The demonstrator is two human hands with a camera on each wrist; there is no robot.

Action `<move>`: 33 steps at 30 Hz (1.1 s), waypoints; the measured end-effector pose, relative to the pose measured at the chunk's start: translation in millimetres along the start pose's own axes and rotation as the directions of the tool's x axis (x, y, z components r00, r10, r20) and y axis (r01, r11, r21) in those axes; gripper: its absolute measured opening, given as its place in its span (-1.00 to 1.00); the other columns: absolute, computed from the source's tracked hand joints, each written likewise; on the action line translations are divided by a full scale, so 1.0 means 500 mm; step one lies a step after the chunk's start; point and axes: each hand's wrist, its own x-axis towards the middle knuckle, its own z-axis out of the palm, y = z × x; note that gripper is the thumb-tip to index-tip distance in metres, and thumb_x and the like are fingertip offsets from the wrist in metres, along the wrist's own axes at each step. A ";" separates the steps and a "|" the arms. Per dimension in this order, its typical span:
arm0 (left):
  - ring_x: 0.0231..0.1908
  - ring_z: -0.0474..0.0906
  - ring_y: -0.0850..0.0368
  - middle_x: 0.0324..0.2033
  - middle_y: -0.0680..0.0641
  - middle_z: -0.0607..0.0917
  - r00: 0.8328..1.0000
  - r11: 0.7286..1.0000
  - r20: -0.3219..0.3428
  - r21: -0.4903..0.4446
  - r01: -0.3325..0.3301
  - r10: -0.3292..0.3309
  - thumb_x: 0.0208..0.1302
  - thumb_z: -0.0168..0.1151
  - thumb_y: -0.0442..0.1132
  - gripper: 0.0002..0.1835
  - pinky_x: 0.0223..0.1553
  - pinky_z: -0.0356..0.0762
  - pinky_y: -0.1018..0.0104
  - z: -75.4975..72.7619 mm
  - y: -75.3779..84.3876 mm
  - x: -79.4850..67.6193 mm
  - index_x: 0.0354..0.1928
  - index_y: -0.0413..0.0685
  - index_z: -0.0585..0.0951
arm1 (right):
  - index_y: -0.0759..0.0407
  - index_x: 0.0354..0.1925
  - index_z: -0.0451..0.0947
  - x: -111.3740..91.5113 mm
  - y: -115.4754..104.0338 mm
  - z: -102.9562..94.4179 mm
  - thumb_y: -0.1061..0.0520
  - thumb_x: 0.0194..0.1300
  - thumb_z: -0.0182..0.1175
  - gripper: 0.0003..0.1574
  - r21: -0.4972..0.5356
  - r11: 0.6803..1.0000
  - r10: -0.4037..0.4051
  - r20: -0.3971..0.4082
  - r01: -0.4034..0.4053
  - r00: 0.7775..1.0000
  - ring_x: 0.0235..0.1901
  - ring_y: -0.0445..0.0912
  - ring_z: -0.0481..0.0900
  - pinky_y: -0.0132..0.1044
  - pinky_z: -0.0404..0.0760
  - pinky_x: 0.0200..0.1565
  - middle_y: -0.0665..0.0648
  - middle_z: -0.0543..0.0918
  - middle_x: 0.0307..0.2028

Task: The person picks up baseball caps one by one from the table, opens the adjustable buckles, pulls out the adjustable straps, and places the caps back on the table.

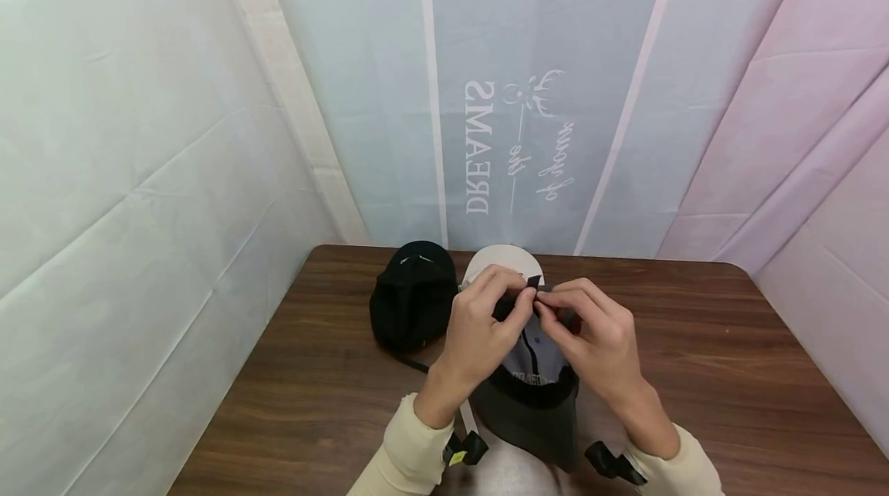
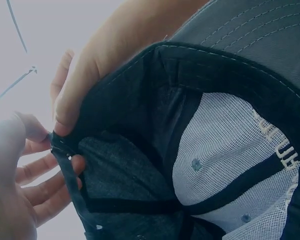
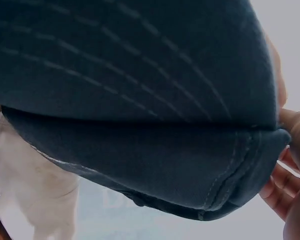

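A dark grey baseball cap is held up with its inside facing me and its brim pointing down. The left hand pinches one end of the cap's back strap between thumb and fingers. Close beside it, the right hand pinches the band at the same spot. In the left wrist view, the cap's white mesh lining and dark sweatband show, with the left hand at the band. The brim fills much of the right wrist view, beside the right hand.
A black cap lies on the brown wooden table, left of the hands. Behind the hands sits a white cap, partly hidden. Fabric curtains surround the table at the sides and back.
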 end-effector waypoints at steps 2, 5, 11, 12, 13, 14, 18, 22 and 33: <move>-0.34 0.65 0.21 -0.23 -0.04 0.71 1.000 1.000 -0.010 0.001 -0.009 0.009 0.46 0.31 -0.37 -0.96 -0.25 0.65 0.52 0.000 0.001 0.001 -0.21 -0.11 0.65 | 0.30 -0.28 0.74 0.002 0.000 0.002 0.00 0.58 0.23 -0.59 0.016 1.000 -0.017 -0.015 0.017 1.000 -0.59 -0.29 0.41 -0.49 0.41 -0.53 0.17 0.70 -0.36; -0.35 0.62 0.20 -0.26 -0.04 0.71 0.999 1.000 -0.022 -0.004 -0.025 0.025 0.43 0.31 -0.41 -0.92 -0.26 0.63 0.53 0.000 0.003 0.001 -0.22 -0.09 0.63 | 0.30 -0.35 0.70 0.005 -0.002 0.005 0.02 0.57 0.24 -0.58 0.038 0.999 -0.030 -0.025 0.031 0.999 -0.60 -0.28 0.41 -0.49 0.40 -0.54 0.15 0.69 -0.41; -0.37 0.61 0.19 -0.26 -0.05 0.69 0.999 0.999 -0.025 -0.027 -0.047 0.046 0.46 0.26 -0.43 -0.93 -0.28 0.63 0.53 0.003 0.008 0.000 -0.19 -0.11 0.61 | 0.25 -0.43 0.65 0.007 -0.007 0.007 0.04 0.56 0.24 -0.58 0.027 0.999 -0.039 -0.035 0.040 0.999 -0.63 -0.24 0.41 -0.48 0.37 -0.57 0.12 0.68 -0.47; -0.37 0.61 0.19 -0.26 -0.06 0.69 0.999 0.998 -0.025 -0.030 -0.049 0.048 0.47 0.26 -0.43 -0.93 -0.28 0.63 0.52 0.004 0.008 -0.001 -0.19 -0.12 0.61 | 0.25 -0.44 0.64 0.007 -0.007 0.007 0.04 0.56 0.24 -0.57 0.020 0.999 -0.043 -0.038 0.043 0.998 -0.64 -0.24 0.40 -0.49 0.37 -0.57 0.12 0.68 -0.48; -0.37 0.61 0.18 -0.26 -0.06 0.69 0.998 0.998 -0.026 -0.035 -0.052 0.051 0.47 0.25 -0.43 -0.93 -0.28 0.63 0.52 0.005 0.008 -0.002 -0.18 -0.12 0.60 | 0.25 -0.45 0.63 0.007 -0.008 0.007 0.04 0.57 0.23 -0.56 0.013 0.999 -0.047 -0.042 0.047 0.998 -0.65 -0.23 0.39 -0.49 0.36 -0.58 0.11 0.67 -0.49; -0.37 0.61 0.18 -0.26 -0.06 0.69 0.998 0.998 -0.028 -0.037 -0.053 0.052 0.47 0.25 -0.43 -0.93 -0.28 0.64 0.52 0.006 0.008 -0.003 -0.17 -0.13 0.60 | 0.25 -0.46 0.63 0.007 -0.009 0.007 0.04 0.57 0.23 -0.56 0.006 0.999 -0.051 -0.045 0.051 0.998 -0.65 -0.23 0.39 -0.49 0.36 -0.58 0.11 0.67 -0.50; -0.36 0.61 0.16 -0.26 -0.07 0.67 0.998 0.998 -0.036 -0.042 -0.055 0.053 0.47 0.24 -0.45 -0.93 -0.26 0.63 0.52 0.009 0.010 -0.006 -0.16 -0.14 0.59 | 0.25 -0.47 0.61 0.006 -0.012 0.006 0.04 0.58 0.21 -0.53 -0.018 0.997 -0.072 -0.053 0.071 0.996 -0.68 -0.25 0.38 -0.51 0.34 -0.60 0.10 0.65 -0.52; -0.34 0.60 0.15 -0.26 -0.07 0.66 0.998 0.998 -0.044 -0.042 -0.053 0.051 0.46 0.24 -0.47 -0.91 -0.23 0.62 0.51 0.010 0.011 -0.008 -0.17 -0.14 0.57 | 0.25 -0.48 0.60 0.006 -0.016 0.007 0.05 0.59 0.20 -0.53 -0.028 0.996 -0.090 -0.063 0.089 0.994 -0.69 -0.28 0.37 -0.54 0.33 -0.61 0.10 0.64 -0.52; -0.32 0.61 0.13 -0.24 -0.08 0.66 0.998 0.998 -0.056 -0.059 -0.034 0.031 0.45 0.22 -0.49 -0.90 -0.20 0.63 0.51 0.015 0.012 -0.012 -0.18 -0.16 0.57 | 0.27 -0.50 0.57 0.005 -0.020 0.007 0.06 0.59 0.20 -0.51 -0.052 0.992 -0.121 -0.065 0.117 0.991 -0.70 -0.26 0.43 -0.54 0.38 -0.61 0.12 0.64 -0.52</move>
